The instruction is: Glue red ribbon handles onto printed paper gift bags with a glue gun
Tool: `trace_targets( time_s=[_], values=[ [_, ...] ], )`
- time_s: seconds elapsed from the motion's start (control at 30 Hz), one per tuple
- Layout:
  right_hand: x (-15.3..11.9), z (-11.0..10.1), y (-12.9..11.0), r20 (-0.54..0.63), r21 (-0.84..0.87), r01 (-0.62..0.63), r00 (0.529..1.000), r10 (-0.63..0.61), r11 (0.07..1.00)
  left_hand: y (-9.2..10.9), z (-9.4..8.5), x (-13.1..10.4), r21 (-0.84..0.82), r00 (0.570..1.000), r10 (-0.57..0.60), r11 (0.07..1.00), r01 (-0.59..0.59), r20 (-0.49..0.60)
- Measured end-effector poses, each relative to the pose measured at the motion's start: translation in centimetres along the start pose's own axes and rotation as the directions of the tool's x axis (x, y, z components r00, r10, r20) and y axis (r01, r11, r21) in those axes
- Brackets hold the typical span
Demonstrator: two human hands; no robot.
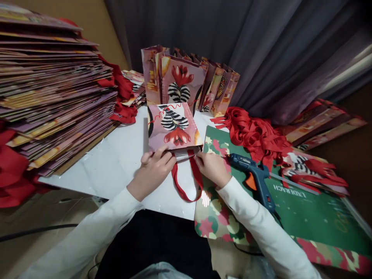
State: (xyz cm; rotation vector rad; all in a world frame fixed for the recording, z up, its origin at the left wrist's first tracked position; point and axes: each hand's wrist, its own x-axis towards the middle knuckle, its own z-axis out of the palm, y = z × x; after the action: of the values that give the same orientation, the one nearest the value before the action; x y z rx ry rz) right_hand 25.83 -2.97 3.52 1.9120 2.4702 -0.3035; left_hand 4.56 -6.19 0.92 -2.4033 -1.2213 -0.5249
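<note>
A small paper gift bag (173, 126) with a red flower and zebra-stripe print lies flat on the white table (116, 162), its mouth toward me. My left hand (154, 168) presses on the bag's near edge at the left. My right hand (210, 167) pinches the same edge at the right, where the red ribbon handle (186, 186) loops out toward me. A blue hot glue gun (255, 178) with an orange trigger lies just right of my right hand on a green printed sheet (305, 213).
A tall stack of flat printed bags (52, 85) fills the left. Several finished bags (188, 79) stand upright at the back. A pile of red ribbons (252, 131) lies at the right, more flat bags (319, 124) behind it. Dark curtain behind.
</note>
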Motion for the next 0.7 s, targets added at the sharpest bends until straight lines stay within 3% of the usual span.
trace_targets(
  time_s=[0.1, 0.27, 0.4, 0.53, 0.7],
  values=[
    [-0.9, -1.1, 0.9, 0.041, 0.026, 0.013, 0.999, -0.014, 1.000, 0.0, 0.1, -0.1, 0.022, 1.000, 0.008, 1.000, -0.008, -0.005],
    [-0.1, -1.7, 2.4, -0.136, 0.205, -0.092, 0.983, 0.121, 0.975, 0.1, 0.3, 0.2, 0.077, 1.000, -0.012, 0.997, 0.012, 0.004],
    [2.0, -0.5, 2.0, -0.065, 0.364, -0.100, 0.989, 0.133, 0.926, 0.3, 0.2, 0.6, 0.121, 0.999, -0.044, 0.992, 0.043, 0.010],
    [3.5, 0.3, 1.1, -0.102, 0.317, -0.213, 0.961, 0.257, 0.924, 0.5, 0.7, 0.6, 0.156, 0.997, -0.075, 0.985, 0.070, 0.027],
    [5.3, 0.7, 0.5, -0.140, 0.256, -0.235, 0.951, 0.277, 0.938, 0.3, 2.3, -0.2, -0.035, 0.966, -0.201, 0.977, 0.209, 0.160]
  ],
)
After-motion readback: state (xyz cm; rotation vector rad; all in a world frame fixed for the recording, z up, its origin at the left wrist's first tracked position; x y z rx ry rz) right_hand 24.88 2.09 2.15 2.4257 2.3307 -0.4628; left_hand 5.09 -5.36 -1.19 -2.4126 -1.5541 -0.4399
